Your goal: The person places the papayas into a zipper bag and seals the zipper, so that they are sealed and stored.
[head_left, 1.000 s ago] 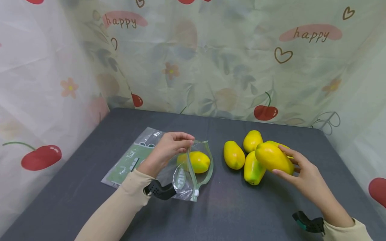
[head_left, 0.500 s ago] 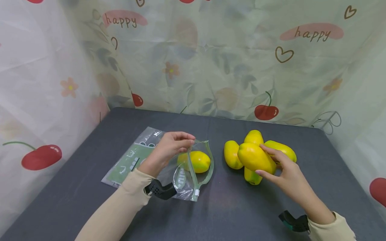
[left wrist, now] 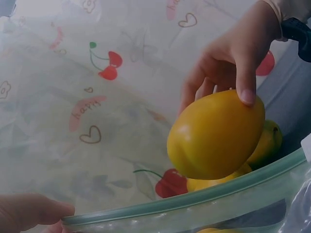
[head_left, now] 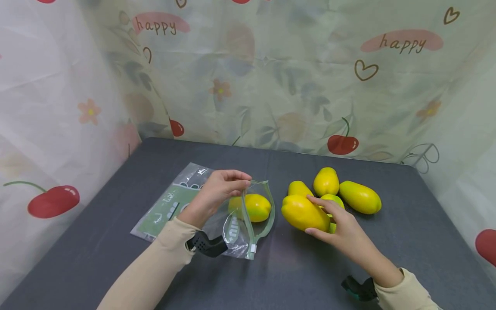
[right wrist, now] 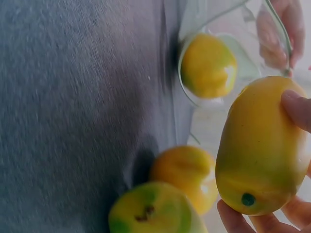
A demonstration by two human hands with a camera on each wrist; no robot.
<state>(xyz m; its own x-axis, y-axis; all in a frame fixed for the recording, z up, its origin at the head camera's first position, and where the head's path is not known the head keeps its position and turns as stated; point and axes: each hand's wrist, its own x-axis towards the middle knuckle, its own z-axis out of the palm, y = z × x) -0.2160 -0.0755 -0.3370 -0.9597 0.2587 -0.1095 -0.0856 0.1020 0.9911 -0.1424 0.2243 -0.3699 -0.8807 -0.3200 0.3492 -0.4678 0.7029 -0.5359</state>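
Gripping yellow fruit (head_left: 304, 212) in right hand (head_left: 342, 227), roughly lengthwise toward bag (head_left: 235, 237) at that hand's left, pinched in left hand (head_left: 218, 189).

The word "happy" is showing twice on the patterned cloth (head_left: 267, 94) hanging behind the table (head_left: 294, 275): brown, handwritten-style lower-case letters are running across a pink patch at the upper left (head_left: 170, 23) and across another pink patch at the upper right (head_left: 433, 40). In the left wrist view, the same word is slanting upward over a pink patch (left wrist: 75, 119), while a further piece of lettering is being cut off by the top edge. On the clear bag (head_left: 211, 230), white lettering is crossing a green panel (head_left: 153, 219), staying too blurred to read.
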